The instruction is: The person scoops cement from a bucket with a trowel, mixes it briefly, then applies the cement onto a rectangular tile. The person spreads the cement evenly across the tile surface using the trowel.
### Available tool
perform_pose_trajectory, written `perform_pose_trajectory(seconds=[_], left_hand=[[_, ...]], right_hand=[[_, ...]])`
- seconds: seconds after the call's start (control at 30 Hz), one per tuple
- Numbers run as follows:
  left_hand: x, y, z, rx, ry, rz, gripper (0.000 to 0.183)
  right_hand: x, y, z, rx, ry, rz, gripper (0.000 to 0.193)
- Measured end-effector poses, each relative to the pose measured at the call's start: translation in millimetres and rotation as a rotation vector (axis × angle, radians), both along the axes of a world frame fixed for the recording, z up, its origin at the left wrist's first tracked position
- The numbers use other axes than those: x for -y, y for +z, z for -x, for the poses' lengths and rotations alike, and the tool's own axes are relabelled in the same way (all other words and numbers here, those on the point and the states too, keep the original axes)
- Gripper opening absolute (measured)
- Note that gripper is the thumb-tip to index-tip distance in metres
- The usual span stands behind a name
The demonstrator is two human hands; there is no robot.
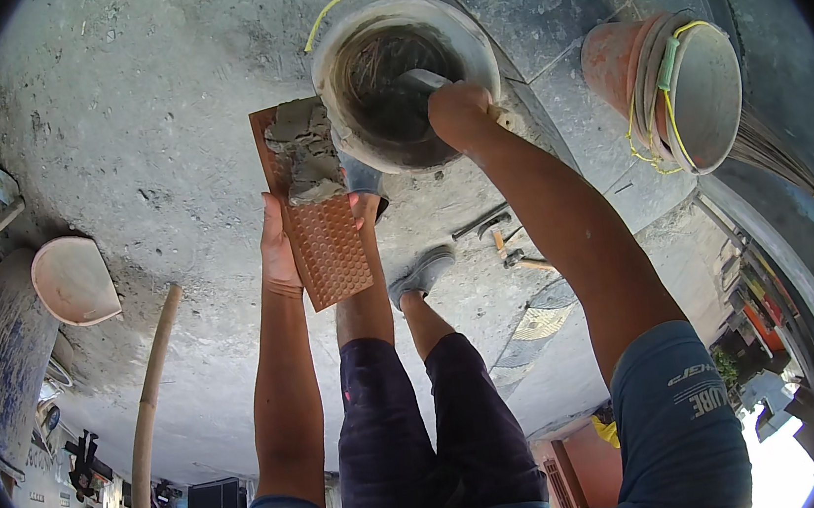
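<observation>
My left hand (277, 246) grips a long reddish-brown tile (332, 247), thumb along the left edge and fingertips showing at the right edge. The tile's upward face carries a dimpled pattern. Thick wet grey mortar (302, 156) covers its far end, which lies close beside the bucket. My right hand (462, 114) is closed around a trowel, reaching over the rim of the bucket (330, 49). Only part of the trowel's pale metal (423, 79) shows; its handle is hidden in my fist. Dark grey residue coats the bucket's inside.
Stacked buckets (610, 64) with a yellow rope lie tipped at the right, near a bundle of thin sticks (779, 155). Hammers (530, 261) rest on the concrete beyond my foot. A wooden pole (152, 400) and a worn drum (0, 346) are at the left.
</observation>
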State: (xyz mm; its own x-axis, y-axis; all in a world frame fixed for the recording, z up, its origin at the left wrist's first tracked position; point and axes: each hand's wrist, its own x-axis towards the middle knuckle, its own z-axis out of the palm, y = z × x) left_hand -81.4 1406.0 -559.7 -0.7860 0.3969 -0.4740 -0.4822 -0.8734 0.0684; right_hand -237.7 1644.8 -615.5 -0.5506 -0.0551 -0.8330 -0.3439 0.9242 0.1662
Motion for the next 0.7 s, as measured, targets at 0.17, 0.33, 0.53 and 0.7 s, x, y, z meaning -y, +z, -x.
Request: perform_pose_trajectory(seconds=[0.17, 0.33, 0.53, 0.7], left_hand=[[27.6, -52.3, 46.7, -0.020, -0.086, -0.016, 0.084], [16.5, -70.2, 59.2, 0.103, -0.064, 0.123, 0.090], [15.5, -71.1, 60.0, 0.060, -0.051, 0.109, 0.087], [22.6, -64.8, 63.2, 0.034, -0.082, 0.085, 0.084]], right_hand=[[18.3, -4.8, -9.6, 0.166, 0.069, 0.097, 0.024], [14.2, -10.5, -1.4, 0.203, 0.122, 0.236, 0.020], [-5.7, -22.3, -6.8, 0.405, 0.477, 0.367, 0.019], [-43.6, 10.6, -14.5, 0.598, -0.564, 0.575, 0.026]])
